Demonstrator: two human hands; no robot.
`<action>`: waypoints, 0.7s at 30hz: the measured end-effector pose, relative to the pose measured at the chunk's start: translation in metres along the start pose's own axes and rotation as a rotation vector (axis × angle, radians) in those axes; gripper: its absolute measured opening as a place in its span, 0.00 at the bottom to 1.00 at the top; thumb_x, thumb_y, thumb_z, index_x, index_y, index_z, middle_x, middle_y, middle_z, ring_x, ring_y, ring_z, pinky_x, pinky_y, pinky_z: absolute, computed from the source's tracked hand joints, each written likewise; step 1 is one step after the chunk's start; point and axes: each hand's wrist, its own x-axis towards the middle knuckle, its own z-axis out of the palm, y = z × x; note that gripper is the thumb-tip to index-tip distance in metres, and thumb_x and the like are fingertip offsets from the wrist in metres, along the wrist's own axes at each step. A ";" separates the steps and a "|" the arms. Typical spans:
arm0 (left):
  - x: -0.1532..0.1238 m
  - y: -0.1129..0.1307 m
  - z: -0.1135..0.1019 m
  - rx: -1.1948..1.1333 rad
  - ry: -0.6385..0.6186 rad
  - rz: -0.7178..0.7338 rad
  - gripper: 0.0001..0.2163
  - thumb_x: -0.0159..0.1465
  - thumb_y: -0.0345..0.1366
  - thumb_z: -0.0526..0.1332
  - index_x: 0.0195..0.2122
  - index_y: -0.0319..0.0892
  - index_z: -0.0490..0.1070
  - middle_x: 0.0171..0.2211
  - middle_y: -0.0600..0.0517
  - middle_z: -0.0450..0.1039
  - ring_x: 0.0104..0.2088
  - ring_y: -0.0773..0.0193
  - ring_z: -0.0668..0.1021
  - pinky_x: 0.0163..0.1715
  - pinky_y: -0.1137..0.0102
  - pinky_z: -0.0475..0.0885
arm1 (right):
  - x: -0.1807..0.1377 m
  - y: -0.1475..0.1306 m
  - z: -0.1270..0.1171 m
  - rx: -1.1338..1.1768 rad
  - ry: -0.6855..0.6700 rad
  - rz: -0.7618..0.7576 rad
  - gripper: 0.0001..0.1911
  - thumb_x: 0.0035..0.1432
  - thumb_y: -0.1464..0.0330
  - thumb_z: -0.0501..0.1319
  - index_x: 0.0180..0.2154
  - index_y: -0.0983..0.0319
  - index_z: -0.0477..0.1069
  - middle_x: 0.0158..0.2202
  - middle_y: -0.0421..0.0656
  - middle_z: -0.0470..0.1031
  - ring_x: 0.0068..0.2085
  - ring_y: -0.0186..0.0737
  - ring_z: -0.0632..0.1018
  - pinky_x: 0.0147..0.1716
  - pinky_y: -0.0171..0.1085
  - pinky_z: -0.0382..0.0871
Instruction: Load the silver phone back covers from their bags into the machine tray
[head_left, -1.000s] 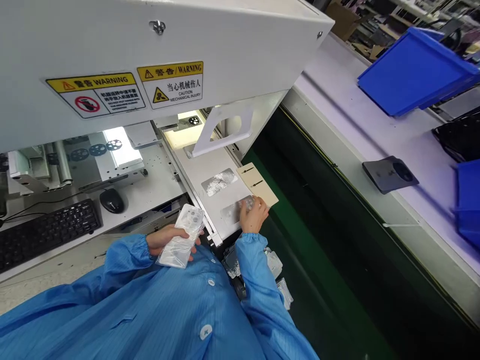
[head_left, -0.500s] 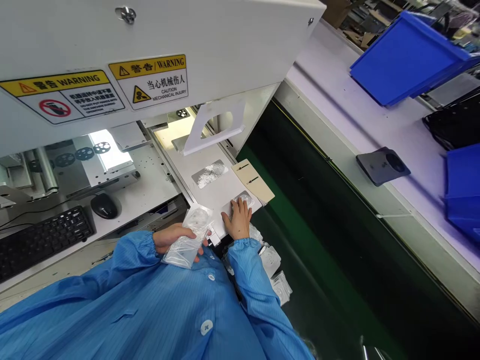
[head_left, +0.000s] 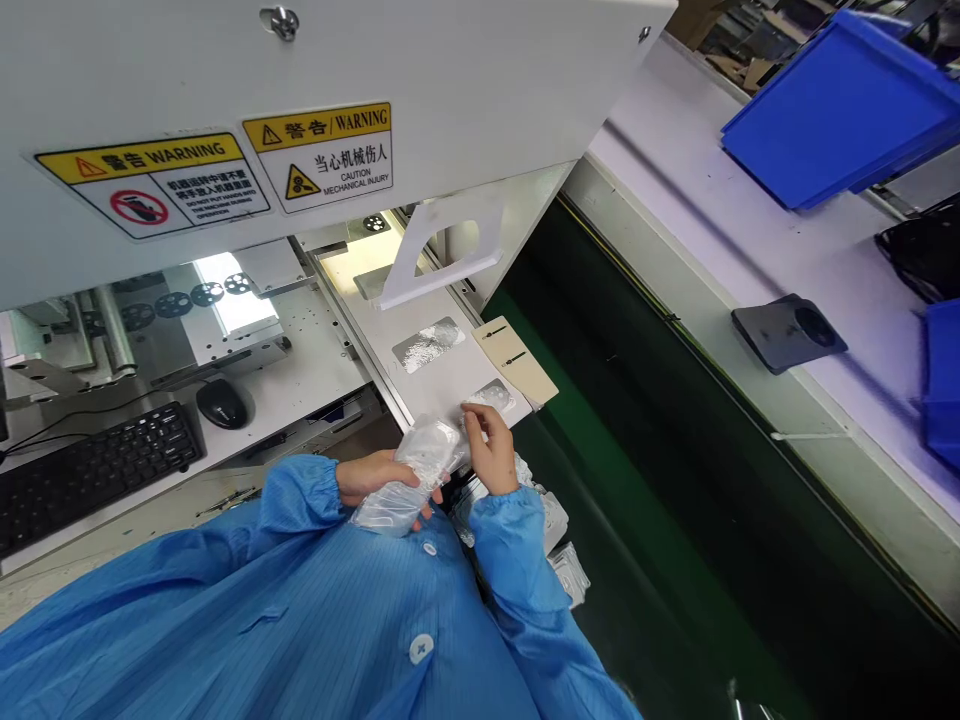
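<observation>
My left hand (head_left: 375,477) is closed around a clear plastic bag with a pale phone case in it (head_left: 409,480), held in front of my chest. My right hand (head_left: 491,450) pinches the top end of that same bag, fingers curled. Just beyond my right hand a bagged part (head_left: 491,397) lies in the near slot of the white machine tray (head_left: 420,385). A second shiny bagged part (head_left: 429,343) lies in the slot farther back.
A white machine housing with yellow warning labels (head_left: 322,150) overhangs the tray. Keyboard (head_left: 90,475) and mouse (head_left: 223,403) sit to the left. A beige card (head_left: 516,360) lies beside the tray. More bagged parts (head_left: 559,545) are in my lap. A green conveyor belt (head_left: 675,480) runs at right, blue bins (head_left: 840,110) beyond.
My right hand has left the part in the near tray slot and come back to grip the top of the bag in my left hand. The left hand shifted slightly right.
</observation>
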 end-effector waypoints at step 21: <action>0.030 -0.038 0.009 0.192 0.080 -0.136 0.30 0.54 0.36 0.67 0.57 0.42 0.61 0.35 0.46 0.80 0.35 0.54 0.81 0.42 0.58 0.72 | -0.085 0.140 -0.056 -0.536 0.091 0.529 0.13 0.59 0.66 0.60 0.43 0.62 0.77 0.47 0.51 0.76 0.52 0.54 0.69 0.52 0.50 0.60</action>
